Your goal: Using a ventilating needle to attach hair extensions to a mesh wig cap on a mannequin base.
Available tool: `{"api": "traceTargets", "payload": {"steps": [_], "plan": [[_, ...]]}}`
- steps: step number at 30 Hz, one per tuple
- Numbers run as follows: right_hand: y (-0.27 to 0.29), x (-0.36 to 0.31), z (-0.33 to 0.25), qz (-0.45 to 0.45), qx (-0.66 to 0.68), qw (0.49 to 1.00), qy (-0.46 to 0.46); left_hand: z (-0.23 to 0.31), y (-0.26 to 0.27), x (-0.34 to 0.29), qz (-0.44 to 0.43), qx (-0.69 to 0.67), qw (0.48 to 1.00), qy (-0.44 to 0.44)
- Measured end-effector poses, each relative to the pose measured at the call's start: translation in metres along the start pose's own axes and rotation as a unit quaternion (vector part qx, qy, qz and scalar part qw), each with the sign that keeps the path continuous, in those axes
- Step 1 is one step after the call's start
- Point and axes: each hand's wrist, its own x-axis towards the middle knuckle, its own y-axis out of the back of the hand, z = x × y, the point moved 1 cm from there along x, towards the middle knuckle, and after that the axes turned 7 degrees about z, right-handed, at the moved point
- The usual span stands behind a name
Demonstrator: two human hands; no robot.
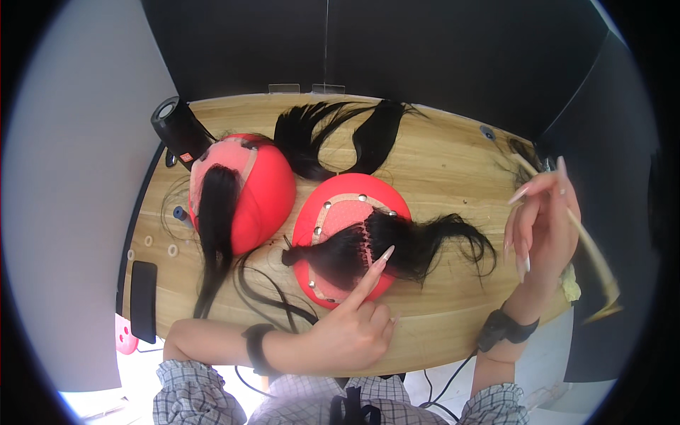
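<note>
In front of me a red dome-shaped wig block [400,195] bears a pink net cap [348,212] edged with a beige band and silver pins. Black hair [333,255] is gathered to the left on it, and a loose lock [404,244] spreads to the right, with a row of small knots between. My left hand [354,333] rests its stretched index fingertip by this row; its other fingers curl with nothing visible in them. Raised at the right, my right hand [542,227] has a long pale stick [598,262] with a bent, blurred end held between its fingers.
A second red wig block [273,188] with a hank of black hair [216,227] stands at the left. Behind lie more black hair pieces [375,138]. A black cylindrical speaker [180,127], small rings [172,250] and a dark flat case [144,301] line the left edge. Dark panels [453,57] enclose the wooden table [446,159].
</note>
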Motion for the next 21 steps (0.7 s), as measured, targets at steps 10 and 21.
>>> {"api": "traceTargets", "payload": {"steps": [10, 21], "plan": [[-0.077, -0.011, 0.052, -0.136, 0.321, 0.933, -0.085, -0.002, 0.000, -0.004, -0.003, -0.031, 0.999, 0.006], [-0.087, -0.017, 0.057, -0.138, 0.235, 0.952, -0.142, 0.001, 0.012, 0.003, 0.050, -0.190, 0.976, 0.098]]}}
